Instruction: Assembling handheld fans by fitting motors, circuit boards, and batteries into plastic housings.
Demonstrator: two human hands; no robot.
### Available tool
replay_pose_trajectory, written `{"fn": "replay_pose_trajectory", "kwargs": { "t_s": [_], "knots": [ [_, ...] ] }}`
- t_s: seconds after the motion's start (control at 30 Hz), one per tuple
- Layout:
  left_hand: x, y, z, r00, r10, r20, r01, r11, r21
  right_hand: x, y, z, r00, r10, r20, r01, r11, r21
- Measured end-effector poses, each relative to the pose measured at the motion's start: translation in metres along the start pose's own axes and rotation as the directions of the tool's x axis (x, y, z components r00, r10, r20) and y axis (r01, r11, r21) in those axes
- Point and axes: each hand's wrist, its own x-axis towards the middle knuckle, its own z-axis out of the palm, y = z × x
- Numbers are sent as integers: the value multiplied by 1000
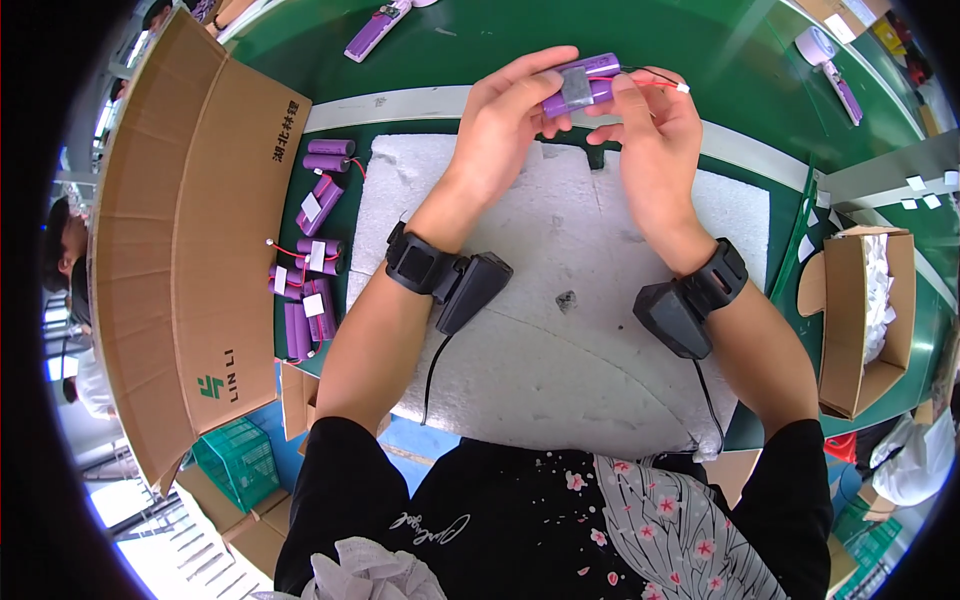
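A purple battery pack (pixel 578 88) of two cylindrical cells, with a grey patch across its middle, is held up beyond the far edge of the white foam board (pixel 560 370). My left hand (pixel 505 115) is closed on its left end, thumb on top by the patch. At its right end, the thumb and fingers of my right hand (pixel 660 125) grip the pack where the wires come out. A thin red and a black wire lead from there to a small white connector (pixel 682 88) above the right fingers.
Several purple battery packs (pixel 322 205) lie left of the foam board, beside a tall cardboard carton (pixel 220 210). An open box of white pieces (pixel 862 330) stands at the right. Beyond lie a purple-and-white device (pixel 378 32) and a white tape roll (pixel 815 45).
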Motion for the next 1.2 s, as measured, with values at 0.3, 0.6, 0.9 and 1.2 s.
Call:
{"fn": "replay_pose_trajectory", "kwargs": {
  "t_s": [0.3, 0.6, 0.9, 1.2],
  "knots": [
    [-2, -3, -1, 1000, -20, -7, 19, 996, -83, -2, 2, 0, 999, -4, -35, 6, 999, 40],
    [1, -7, 1, 995, 5, -100, -10, 999, -50, -2, 1, -1, 1000, -2, -3, 2, 1000, -18],
    [-3, -4, 2, 998, -3, -63, -3, 995, -96, 2, -2, -8, 992, 129, -10, -127, 984, 127],
    [-2, -6, -2, 999, 20, -27, -20, 1000, -6, 4, -6, -4, 988, 153, -4, -151, 976, 158]
  ]
}}
